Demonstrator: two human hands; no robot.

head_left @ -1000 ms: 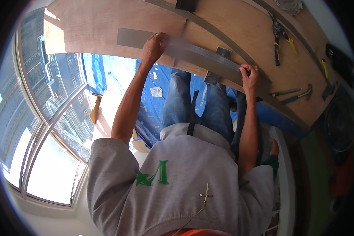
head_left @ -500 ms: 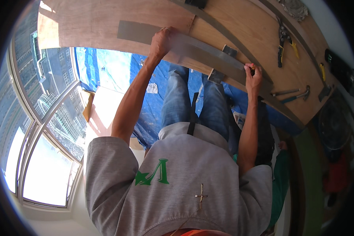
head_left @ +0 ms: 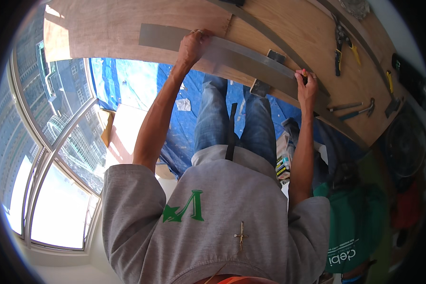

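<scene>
Left hand (head_left: 193, 45) lies curled over the near edge of a long grey metal straightedge (head_left: 232, 56), fingers gripping and pressing it flat on the plywood sheet (head_left: 128, 23), probably to stop it sliding. Right hand (head_left: 306, 87) clamps the same strip further along, near its other end; something small with a yellow tip shows between the fingers, likely a pencil, cannot tell for sure. The two grips are well apart, so the strip is pinned at both ends and stays straight across the board. A small dark block (head_left: 261, 87) sits just under the strip at the board edge. Further right on the board: pliers with yellow handles (head_left: 341, 45) and a hammer (head_left: 359, 111), within reach. Blue tarp (head_left: 128, 85) covers the floor below.
</scene>
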